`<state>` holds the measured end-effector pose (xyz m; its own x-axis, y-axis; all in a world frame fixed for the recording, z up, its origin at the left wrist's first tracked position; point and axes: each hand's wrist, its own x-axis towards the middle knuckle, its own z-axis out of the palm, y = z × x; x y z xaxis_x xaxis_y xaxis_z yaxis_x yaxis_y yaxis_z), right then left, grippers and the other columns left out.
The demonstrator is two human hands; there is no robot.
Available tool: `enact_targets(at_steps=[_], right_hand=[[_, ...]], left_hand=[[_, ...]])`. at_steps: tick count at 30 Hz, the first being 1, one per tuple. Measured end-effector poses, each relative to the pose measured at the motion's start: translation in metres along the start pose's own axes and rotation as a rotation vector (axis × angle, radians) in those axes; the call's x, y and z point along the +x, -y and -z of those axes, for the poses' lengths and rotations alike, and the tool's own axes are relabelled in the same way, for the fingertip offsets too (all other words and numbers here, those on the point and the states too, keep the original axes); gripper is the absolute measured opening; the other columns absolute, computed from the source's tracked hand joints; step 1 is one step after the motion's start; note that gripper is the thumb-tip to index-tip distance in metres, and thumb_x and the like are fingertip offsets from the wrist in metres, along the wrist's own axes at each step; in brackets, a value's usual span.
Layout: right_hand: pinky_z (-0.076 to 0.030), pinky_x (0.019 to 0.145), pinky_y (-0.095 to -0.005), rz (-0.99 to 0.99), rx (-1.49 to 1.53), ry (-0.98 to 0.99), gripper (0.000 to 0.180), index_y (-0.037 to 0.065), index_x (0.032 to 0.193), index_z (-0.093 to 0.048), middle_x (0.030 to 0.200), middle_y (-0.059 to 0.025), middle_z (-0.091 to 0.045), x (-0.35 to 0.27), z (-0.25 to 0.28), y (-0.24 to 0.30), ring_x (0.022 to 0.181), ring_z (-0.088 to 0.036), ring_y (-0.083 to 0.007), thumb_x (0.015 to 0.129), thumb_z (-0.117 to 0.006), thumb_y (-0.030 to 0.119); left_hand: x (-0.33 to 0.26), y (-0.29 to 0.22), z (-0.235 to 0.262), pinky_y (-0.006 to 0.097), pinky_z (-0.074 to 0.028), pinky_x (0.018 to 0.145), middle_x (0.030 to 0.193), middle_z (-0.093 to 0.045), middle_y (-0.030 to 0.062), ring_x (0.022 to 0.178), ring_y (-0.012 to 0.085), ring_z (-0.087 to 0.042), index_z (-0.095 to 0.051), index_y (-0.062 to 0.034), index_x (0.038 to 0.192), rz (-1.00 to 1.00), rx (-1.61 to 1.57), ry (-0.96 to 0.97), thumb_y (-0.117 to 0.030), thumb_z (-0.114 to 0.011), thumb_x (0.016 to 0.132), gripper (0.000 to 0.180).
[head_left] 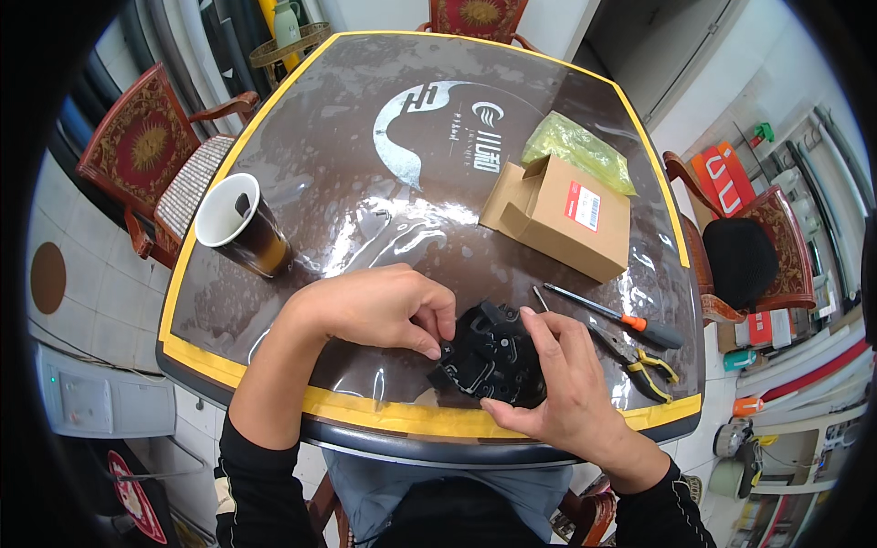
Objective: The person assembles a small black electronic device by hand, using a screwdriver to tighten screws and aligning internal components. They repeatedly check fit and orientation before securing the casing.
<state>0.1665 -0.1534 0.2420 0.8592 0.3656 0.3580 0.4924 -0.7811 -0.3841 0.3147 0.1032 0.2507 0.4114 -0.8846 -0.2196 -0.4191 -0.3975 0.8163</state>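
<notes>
**Both hands on the black part, tools lying unused**

The left hand (375,310) pinches the upper left edge of a black part (489,356) with thumb and fingertips closed on it. The right hand (557,384) cups the same part from its right and lower side, fingers curled over the top and thumb under the near edge. The part sits between the two hands, at or just above the table (365,192) near its front edge; whether it rests on the surface cannot be told.

Judging by how things lie, the work seems to be at a handling or inspecting stage: the part looks whole, no loose screws or pieces show beside it, and neither hand holds a tool.

Just right of the right hand lie a screwdriver (607,310) with an orange collar and pliers (639,361) with yellow-and-black grips, both untouched. Beyond the right hand, farther across the table, stands an open cardboard box (557,215), with a yellowish-green plastic bag (580,151) behind it. Beyond the left hand, to its left, stands a cup (239,224), well apart.
</notes>
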Motion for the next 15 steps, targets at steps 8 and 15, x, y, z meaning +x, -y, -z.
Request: enact_targets(at_steps=[8,15], right_hand=[[-0.052,0.094,-0.0438,-0.017,-0.01,0.032,0.101,-0.004,0.151,-0.046,0.125,-0.022,-0.056,0.0,-0.005,0.001,0.109,-0.057,-0.0371,0.07,-0.095,0.03],[-0.053,0.093,-0.0414,-0.188,0.12,-0.023,0.102,-0.004,0.153,-0.044,0.127,-0.0228,-0.058,0.0,0.009,-0.008,0.111,-0.061,-0.0357,0.07,-0.095,0.027]], left_hand=[[-0.001,-0.001,0.0,0.031,-0.056,0.073,0.092,-0.081,0.0078,0.083,0.0191,-0.078,-0.073,-0.0041,0.106,-0.003,-0.007,0.012,-0.018,-0.084,0.089,0.024],[0.002,0.0,-0.001,0.033,-0.057,0.075,0.096,-0.077,0.007,0.09,0.02,-0.075,-0.072,-0.0024,0.106,-0.017,-0.026,-0.038,-0.016,-0.086,0.085,0.028]])
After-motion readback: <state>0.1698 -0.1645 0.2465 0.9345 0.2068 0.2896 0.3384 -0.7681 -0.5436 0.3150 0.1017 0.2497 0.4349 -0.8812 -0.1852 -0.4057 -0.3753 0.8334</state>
